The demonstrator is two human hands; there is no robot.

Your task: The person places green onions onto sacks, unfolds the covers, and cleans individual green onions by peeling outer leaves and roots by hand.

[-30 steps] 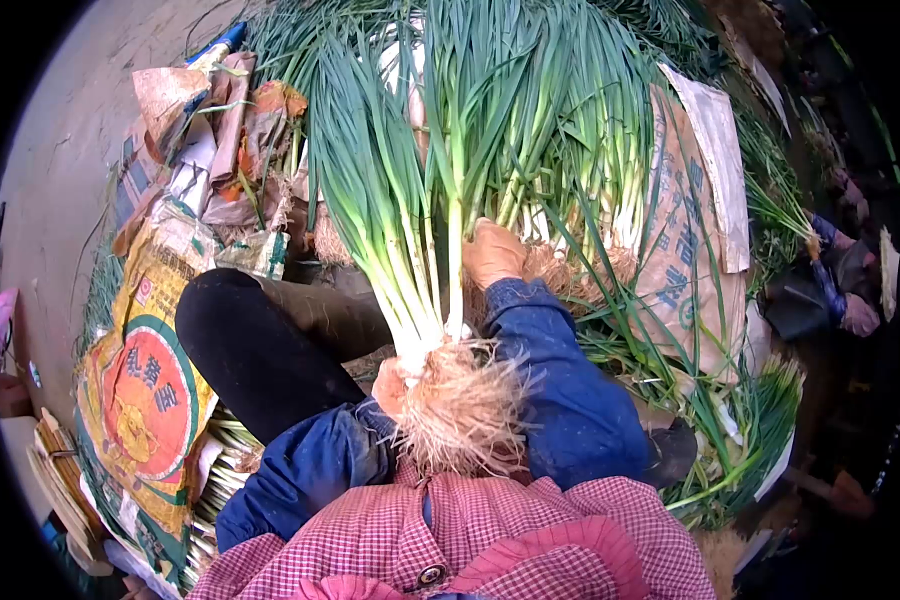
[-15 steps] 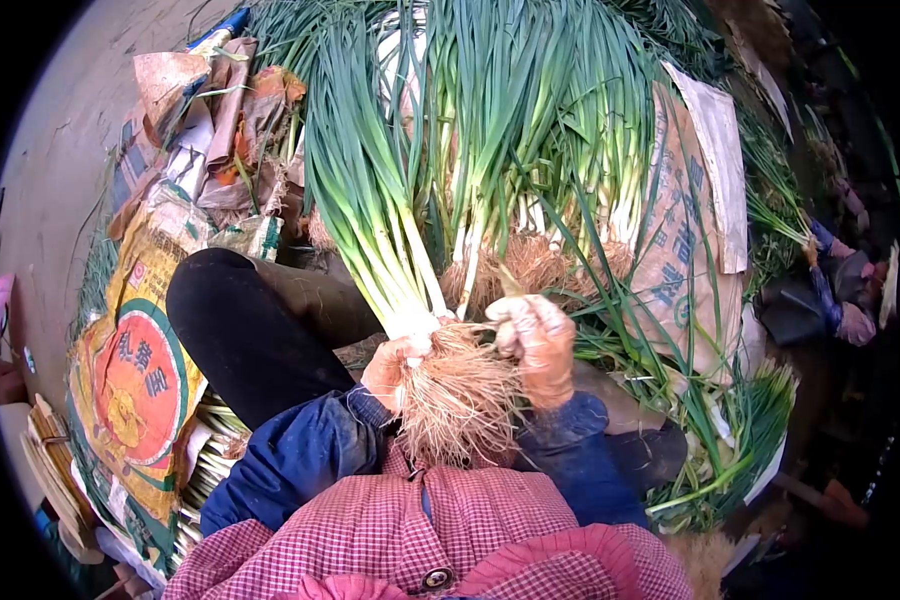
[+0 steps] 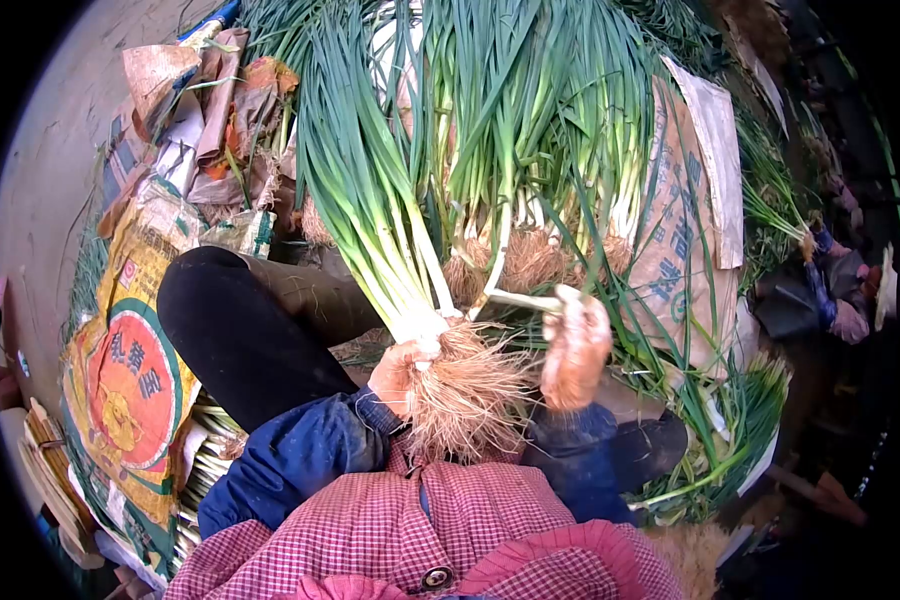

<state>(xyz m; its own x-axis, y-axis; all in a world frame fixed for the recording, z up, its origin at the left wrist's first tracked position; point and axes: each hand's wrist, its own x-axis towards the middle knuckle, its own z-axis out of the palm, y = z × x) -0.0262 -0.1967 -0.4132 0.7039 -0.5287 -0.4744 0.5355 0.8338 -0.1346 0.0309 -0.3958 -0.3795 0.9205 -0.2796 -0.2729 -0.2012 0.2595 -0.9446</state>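
Observation:
My left hand (image 3: pixel 398 378) is closed round the white lower stalks of a bunch of green onions (image 3: pixel 410 300), just above their tangled roots (image 3: pixel 470 395). The leaves of this bunch fan up and away from me. To its right, my right hand (image 3: pixel 577 348), slightly blurred, pinches the end of a pale strip (image 3: pixel 525 299) that stretches sideways from the base of one stalk. Beyond my hands, more green onions (image 3: pixel 600 150) lie side by side, with their brown root ends (image 3: pixel 535 262) towards me.
A printed yellow sack (image 3: pixel 135 385) lies left of my bent knee (image 3: pixel 240 320). A brown sack (image 3: pixel 678 235) is at the right, near loose leaves (image 3: pixel 715 455). Crumpled sacking (image 3: pixel 245 110) sits at the upper left. Another person's gloved hand (image 3: pixel 850 322) shows at the far right.
My right hand has come back from the stalks beyond, first to the roots, then out to the right, drawing a pale strip sideways. My left hand has kept its grip on the bunch.

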